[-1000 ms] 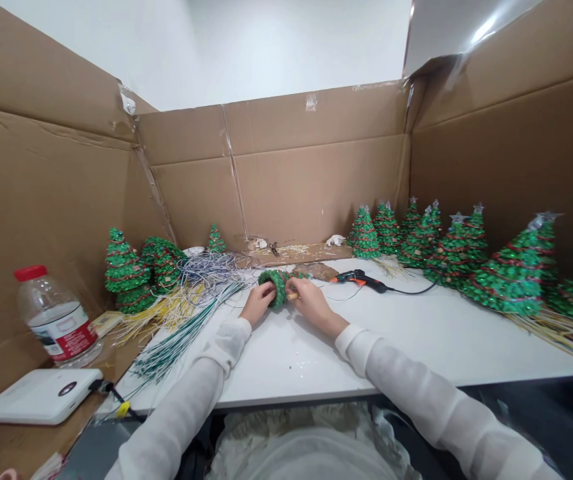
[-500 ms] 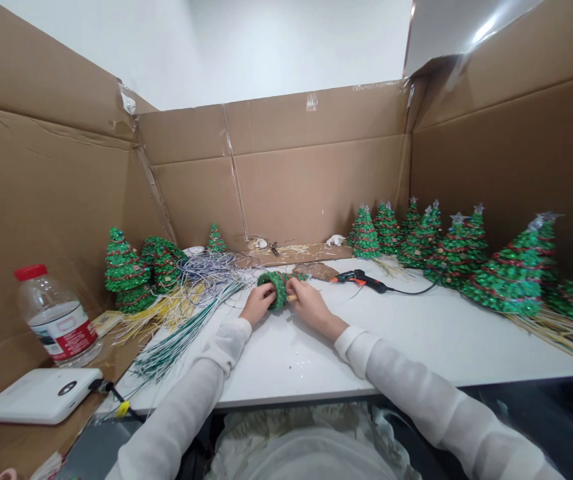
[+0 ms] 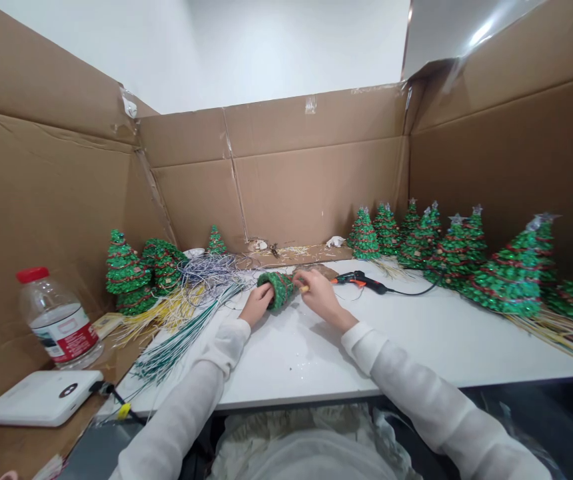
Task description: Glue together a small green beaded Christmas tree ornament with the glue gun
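Head view, looking down on a white worktop (image 3: 286, 373) boxed in by a cardboard wall (image 3: 316, 187). Just left of the frame's centre, the left hand (image 3: 259, 303) curls around a green sequinned tree cone (image 3: 277, 291), which lies on its side. The right hand (image 3: 317, 292) sits just to the right of the cone, its fingers drawn together in a pinch on a short pale stick (image 3: 304, 289). An orange-and-black glue gun (image 3: 359, 281) lies near that hand, with a brown scrap (image 3: 316, 269) just behind the fingers. Left of the hands spread bundles of green wire (image 3: 186, 333), yellow wire (image 3: 161, 310) and a bluish tangle (image 3: 206, 270) — finished sequinned trees (image 3: 509, 283) stand along the right side, more (image 3: 125, 272) at upper left. A red-capped plastic bottle (image 3: 59, 319) and a white power bank (image 3: 36, 398) sit at lower left.
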A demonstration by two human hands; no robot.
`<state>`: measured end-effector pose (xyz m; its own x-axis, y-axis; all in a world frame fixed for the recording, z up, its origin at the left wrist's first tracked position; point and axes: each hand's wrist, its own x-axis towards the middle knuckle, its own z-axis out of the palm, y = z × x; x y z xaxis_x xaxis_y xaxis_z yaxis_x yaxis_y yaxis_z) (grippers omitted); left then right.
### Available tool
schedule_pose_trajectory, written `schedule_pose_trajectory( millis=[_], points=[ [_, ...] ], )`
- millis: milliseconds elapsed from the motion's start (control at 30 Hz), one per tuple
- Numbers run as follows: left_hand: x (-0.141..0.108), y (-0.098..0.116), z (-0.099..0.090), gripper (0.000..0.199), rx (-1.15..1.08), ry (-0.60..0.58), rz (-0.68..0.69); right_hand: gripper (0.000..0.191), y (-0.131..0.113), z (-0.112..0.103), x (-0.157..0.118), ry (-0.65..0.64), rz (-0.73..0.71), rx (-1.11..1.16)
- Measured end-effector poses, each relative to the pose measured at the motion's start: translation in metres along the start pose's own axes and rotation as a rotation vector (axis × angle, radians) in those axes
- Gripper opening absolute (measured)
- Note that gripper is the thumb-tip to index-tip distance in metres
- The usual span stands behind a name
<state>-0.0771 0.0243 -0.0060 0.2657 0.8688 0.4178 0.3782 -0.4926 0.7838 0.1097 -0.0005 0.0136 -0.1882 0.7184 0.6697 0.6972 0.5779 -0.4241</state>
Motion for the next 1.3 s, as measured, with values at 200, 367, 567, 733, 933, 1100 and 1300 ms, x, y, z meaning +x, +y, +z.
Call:
schedule_pose_trajectory(
  millis=[200, 367, 567, 733, 933, 1100, 1300],
  points=[
    [-0.007, 0.008, -0.007, 0.035, 0.284, -0.061, 0.116, 0.022, 0.012, -0.019, 0.011, 0.305, 0.175, 0.043],
    [-0.004, 0.005, -0.012, 0.028, 0.390, -0.051, 0.112, 0.029, 0.019, -0.017, 0.013, 0.307, 0.288, 0.051],
    [0.008, -0.011, -0.030, 0.031, 0.070, 0.232, -0.033, 0.024, 0.027, -0.012, 0.018, 0.300, 0.419, 0.118],
    [0.011, -0.019, -0.039, 0.037, 0.033, 0.314, -0.066, 0.018, 0.032, 0.006, 0.016, 0.133, 0.495, 0.057],
    [0.011, -0.021, -0.041, 0.041, 0.096, 0.338, -0.059, 0.023, 0.038, 0.024, 0.004, -0.083, 0.403, -0.152],
    [0.012, -0.026, -0.043, 0.044, 0.071, 0.348, -0.078, 0.025, 0.038, 0.026, 0.002, -0.144, 0.386, -0.203],
    [0.012, -0.026, -0.043, 0.042, 0.040, 0.369, -0.090, 0.025, 0.030, 0.025, 0.001, -0.185, 0.346, -0.165]
  ],
)
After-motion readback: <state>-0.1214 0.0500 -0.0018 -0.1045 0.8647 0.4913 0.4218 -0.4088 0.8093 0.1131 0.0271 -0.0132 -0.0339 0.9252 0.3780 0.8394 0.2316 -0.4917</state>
